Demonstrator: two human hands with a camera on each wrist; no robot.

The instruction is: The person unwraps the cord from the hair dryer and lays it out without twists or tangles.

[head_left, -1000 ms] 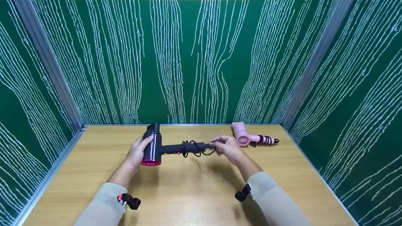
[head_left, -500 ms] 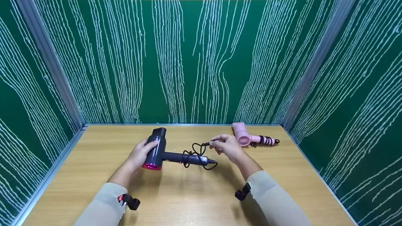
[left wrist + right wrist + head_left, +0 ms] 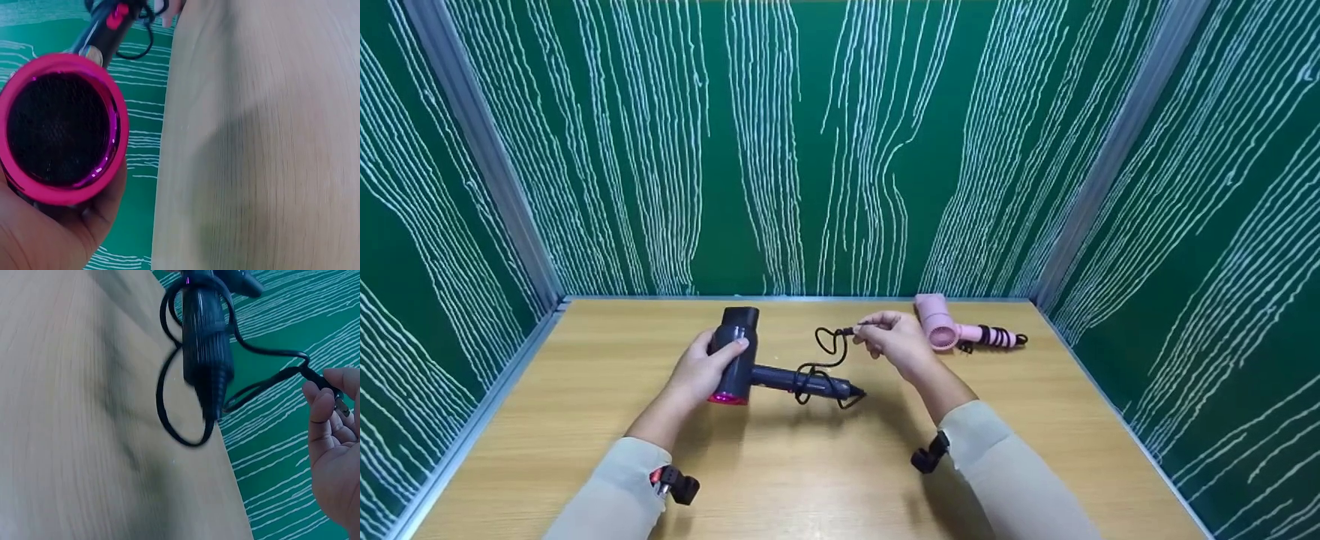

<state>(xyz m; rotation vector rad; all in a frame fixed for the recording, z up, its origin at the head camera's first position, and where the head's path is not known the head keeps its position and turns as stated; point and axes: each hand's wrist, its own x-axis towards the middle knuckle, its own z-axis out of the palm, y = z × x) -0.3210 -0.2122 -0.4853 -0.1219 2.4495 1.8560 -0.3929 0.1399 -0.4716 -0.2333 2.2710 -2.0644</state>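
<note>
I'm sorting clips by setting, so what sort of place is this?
Probably a small work or recording booth: dark green, white-streaked panels stand on three sides of a light wood-grain table, with straight grey posts at the back corners.

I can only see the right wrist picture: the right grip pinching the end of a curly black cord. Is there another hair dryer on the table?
Observer: Yes, a pink dryer lies on the table, near the back edge, on the right side.
Operator: Ooh! And who's got the fat part of the black dryer?
Observer: The left grip holds it, with the thumb across the body.
Operator: Is it black all over?
Observer: No, the left wrist view shows a bright pink rim around one end.
</note>
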